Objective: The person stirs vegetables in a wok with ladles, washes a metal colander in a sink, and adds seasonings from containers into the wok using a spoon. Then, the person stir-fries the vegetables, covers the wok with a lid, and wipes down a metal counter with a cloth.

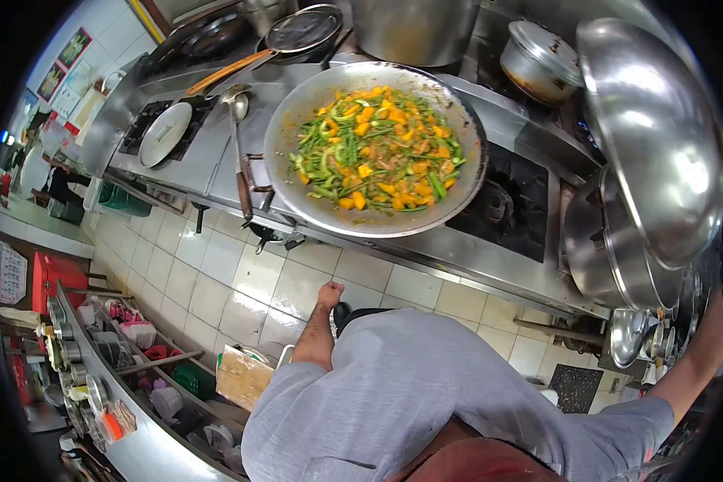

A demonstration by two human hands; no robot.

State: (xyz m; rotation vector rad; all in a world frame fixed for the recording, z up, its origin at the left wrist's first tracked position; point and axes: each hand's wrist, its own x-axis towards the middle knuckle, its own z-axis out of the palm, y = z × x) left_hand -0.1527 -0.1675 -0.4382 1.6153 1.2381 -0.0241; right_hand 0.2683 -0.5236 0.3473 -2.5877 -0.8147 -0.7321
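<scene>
My left hand (329, 295) hangs low above the tiled floor, in front of the stove, its fingers curled in and nothing visible in them. My right arm stretches out to the far right, where the right hand (720, 309) is mostly lost in the dark edge of the view, beside a big shiny steel bowl (655, 132). That bowl stands tilted against large steel pots (590, 237); whether the hand touches it I cannot tell. On the stove, a wide wok (285, 173) holds chopped green beans and orange squash pieces (377, 153).
Left of the wok lie a ladle (237, 120) and a white lid (166, 134). Behind it stand a tall pot (414, 28) and a lidded pot (538, 60). A bare burner (502, 201) sits to its right. Shelves with containers (165, 398) line the lower left; another person (60, 181) is far left.
</scene>
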